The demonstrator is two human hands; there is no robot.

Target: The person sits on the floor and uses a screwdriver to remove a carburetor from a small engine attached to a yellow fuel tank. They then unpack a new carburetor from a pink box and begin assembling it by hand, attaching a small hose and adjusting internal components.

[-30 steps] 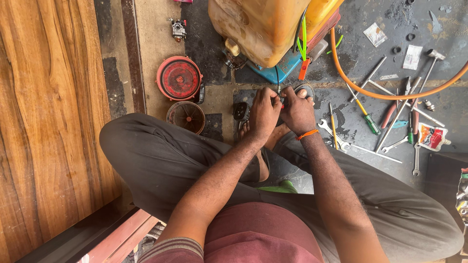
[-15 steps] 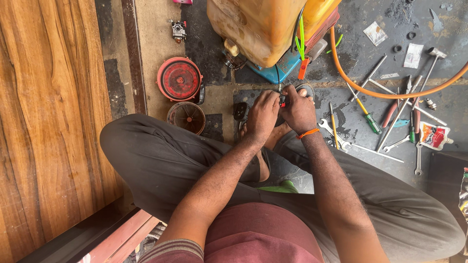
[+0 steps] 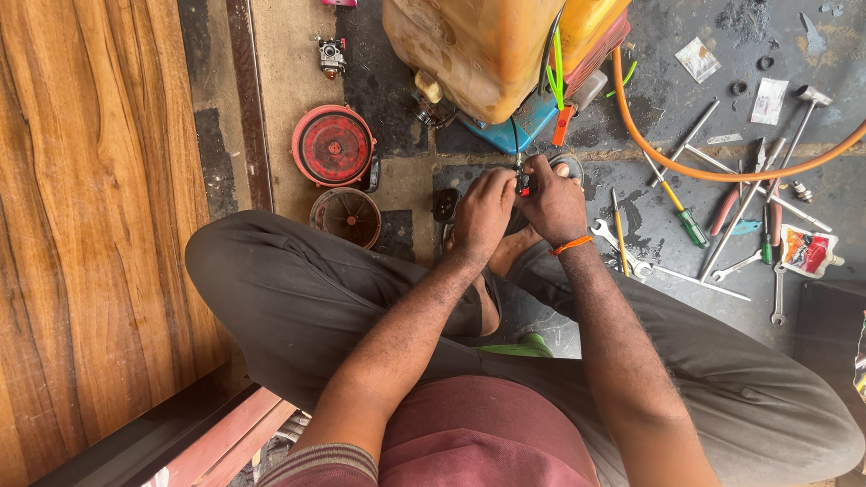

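Note:
My left hand (image 3: 483, 212) and my right hand (image 3: 552, 203) meet in front of me, both closed around a small dark part with a red tip (image 3: 522, 184) on a thin black wire. The wire runs up to a yellow tank machine (image 3: 487, 45) with a blue base. An orange band sits on my right wrist. I sit cross-legged on the floor in grey trousers.
A red round cover (image 3: 333, 145) and a brown cup-shaped housing (image 3: 346, 216) lie to the left. An orange hose (image 3: 713, 167) curves on the right over screwdrivers, spanners (image 3: 622, 243) and pliers. A small carburettor (image 3: 332, 56) lies at the top. Wooden panelling (image 3: 90, 225) fills the left.
Both hands stay on the small part at the wire's end; the fingers have shifted slightly. Nothing else has moved.

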